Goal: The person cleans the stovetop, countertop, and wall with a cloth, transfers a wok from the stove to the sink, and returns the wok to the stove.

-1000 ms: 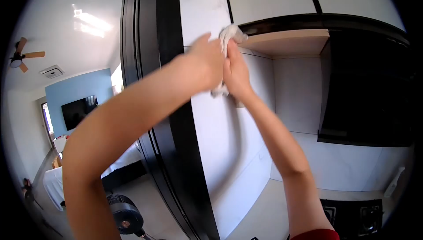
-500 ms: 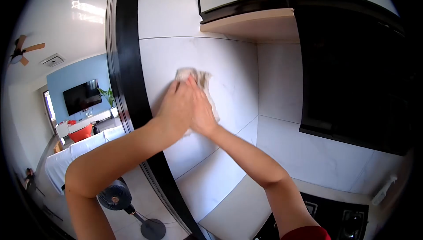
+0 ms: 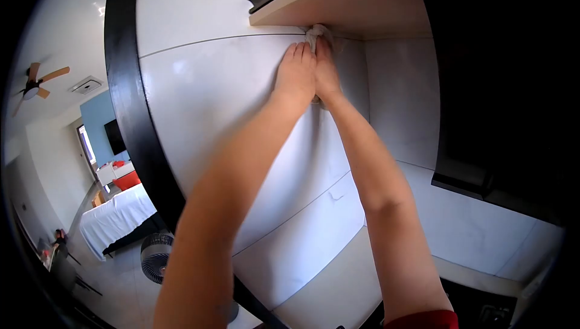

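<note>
A pale, crumpled cloth (image 3: pixel 318 31) is pressed to the marbled wall tile (image 3: pixel 229 99), right under the wooden cabinet bottom (image 3: pixel 350 0). My right hand (image 3: pixel 327 74) presses on the cloth with its fingers pointing up. Beside it and touching it, my left hand (image 3: pixel 296 74) lies flat with its fingers stretched out, against the tile and the cloth's edge. A small bit of cloth shows below the wrists; the rest is hidden under the hands. Both arms reach upward.
A black door frame (image 3: pixel 130 75) runs along the left, with a room beyond it holding a fan (image 3: pixel 156 256) and a white-covered sofa (image 3: pixel 118 217). A dark range hood (image 3: pixel 501 99) hangs at right, above a counter (image 3: pixel 338 281) and a black stove (image 3: pixel 477 302).
Both hands and the cloth have moved up and to the right across the tile, from mid-wall to just under the cabinet. The view has shifted too.
</note>
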Demonstrator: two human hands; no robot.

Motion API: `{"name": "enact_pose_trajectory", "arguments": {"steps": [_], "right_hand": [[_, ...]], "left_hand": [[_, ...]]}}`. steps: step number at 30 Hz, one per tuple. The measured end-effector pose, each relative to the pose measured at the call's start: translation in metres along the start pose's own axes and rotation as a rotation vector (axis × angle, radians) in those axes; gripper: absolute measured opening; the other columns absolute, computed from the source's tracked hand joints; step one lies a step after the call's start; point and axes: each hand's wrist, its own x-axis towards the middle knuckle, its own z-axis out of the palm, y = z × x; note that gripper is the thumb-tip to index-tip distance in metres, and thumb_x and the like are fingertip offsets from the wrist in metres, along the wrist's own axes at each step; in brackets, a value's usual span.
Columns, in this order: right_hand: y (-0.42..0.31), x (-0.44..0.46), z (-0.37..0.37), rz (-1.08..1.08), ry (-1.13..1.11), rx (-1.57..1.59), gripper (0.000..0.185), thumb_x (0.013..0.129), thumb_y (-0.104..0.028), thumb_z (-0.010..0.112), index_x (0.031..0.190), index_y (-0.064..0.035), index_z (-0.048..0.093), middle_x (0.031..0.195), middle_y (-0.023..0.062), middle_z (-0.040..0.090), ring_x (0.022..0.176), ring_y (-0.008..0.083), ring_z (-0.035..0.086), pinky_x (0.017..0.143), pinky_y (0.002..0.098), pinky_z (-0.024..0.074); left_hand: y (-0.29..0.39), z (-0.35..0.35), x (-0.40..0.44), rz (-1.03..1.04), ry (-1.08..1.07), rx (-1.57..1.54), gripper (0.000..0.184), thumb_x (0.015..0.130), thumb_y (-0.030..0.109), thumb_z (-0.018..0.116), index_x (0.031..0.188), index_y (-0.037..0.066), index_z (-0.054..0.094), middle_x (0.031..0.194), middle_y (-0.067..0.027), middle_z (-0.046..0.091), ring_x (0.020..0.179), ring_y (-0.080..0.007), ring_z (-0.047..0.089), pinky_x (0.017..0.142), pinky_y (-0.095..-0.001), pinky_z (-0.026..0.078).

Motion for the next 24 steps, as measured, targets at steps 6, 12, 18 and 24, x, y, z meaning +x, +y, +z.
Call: {"name": "enact_pose_trajectory", "arguments": {"steps": [6, 12, 18, 24], "right_hand": [[0.02, -0.071, 0.018, -0.181, 0.067, -0.155, 0.055, 0.088, -0.021, 0.043, 0.134, 0.0063, 0.032, 0.139, 0.0228, 0.035, 0.129, 0.038, 0.031, 0.109, 0.0444, 0.0195], [-0.06, -0.109, 0.003, -0.386, -0.195, -0.065, 0.057, 0.088, -0.023, 0.043, 0.136, 0.0042, 0.031, 0.139, 0.0226, 0.035, 0.126, 0.0371, 0.034, 0.108, 0.0463, 0.0188], [0.008, -0.005, -0.002, -0.276, -0.204, 0.038, 0.055, 0.089, -0.029, 0.041, 0.137, -0.0034, 0.032, 0.138, 0.0197, 0.036, 0.127, 0.0335, 0.035, 0.107, 0.0399, 0.0255], [0.169, 0.052, 0.016, -0.508, 0.229, -0.403, 0.061, 0.088, -0.037, 0.044, 0.136, -0.0007, 0.032, 0.14, 0.0196, 0.034, 0.131, 0.0328, 0.031, 0.109, 0.0359, 0.0244]], "left_hand": [[0.033, -0.055, -0.078, -0.152, -0.136, -0.207, 0.051, 0.084, 0.01, 0.043, 0.134, 0.003, 0.039, 0.137, -0.0098, 0.043, 0.131, -0.0217, 0.033, 0.112, -0.0411, 0.013], [0.026, -0.07, -0.104, -0.377, 0.071, -0.337, 0.047, 0.089, 0.016, 0.046, 0.133, 0.001, 0.04, 0.131, -0.0184, 0.044, 0.128, -0.0345, 0.035, 0.109, -0.0444, 0.023], [0.033, -0.001, 0.002, -0.303, 0.332, -0.227, 0.046, 0.086, 0.017, 0.051, 0.128, -0.003, 0.045, 0.124, -0.024, 0.046, 0.119, -0.0394, 0.04, 0.103, -0.0439, 0.031], [0.062, 0.072, 0.074, -0.046, 0.314, -0.307, 0.046, 0.085, 0.022, 0.051, 0.126, -0.001, 0.047, 0.125, -0.0221, 0.049, 0.121, -0.0361, 0.04, 0.103, -0.042, 0.031]]}}
